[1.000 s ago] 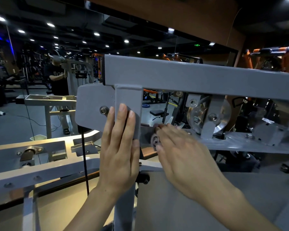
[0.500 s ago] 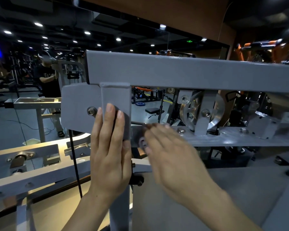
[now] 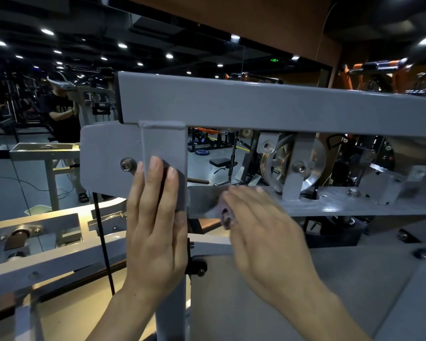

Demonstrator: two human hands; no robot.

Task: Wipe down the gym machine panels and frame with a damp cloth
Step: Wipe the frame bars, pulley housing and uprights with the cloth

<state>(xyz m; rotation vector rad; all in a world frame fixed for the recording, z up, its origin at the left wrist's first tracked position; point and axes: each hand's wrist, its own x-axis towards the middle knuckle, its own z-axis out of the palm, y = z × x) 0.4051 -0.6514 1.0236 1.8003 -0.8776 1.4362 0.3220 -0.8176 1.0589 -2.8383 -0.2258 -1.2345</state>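
A grey steel gym machine frame fills the view, with a wide top beam (image 3: 268, 107) and an upright post (image 3: 164, 143). My left hand (image 3: 155, 227) lies flat on the post, fingers straight, just right of a bolt (image 3: 128, 164) in the side plate (image 3: 103, 158). My right hand (image 3: 263, 232) presses a small purplish cloth (image 3: 225, 215) against the lower horizontal bar (image 3: 342, 205). Only a bunched corner of the cloth shows under the thumb side; the hand is blurred.
A metal pulley wheel (image 3: 280, 163) sits in its bracket between the two bars. A black cable (image 3: 103, 242) hangs left of the post. A mirror behind reflects a person (image 3: 62, 114), benches and ceiling lights. Lower frame arms (image 3: 47, 262) stretch to the left.
My right hand has slid rightwards along the lower bar with the cloth. The left hand has stayed flat on the post. The camera has shifted slightly.
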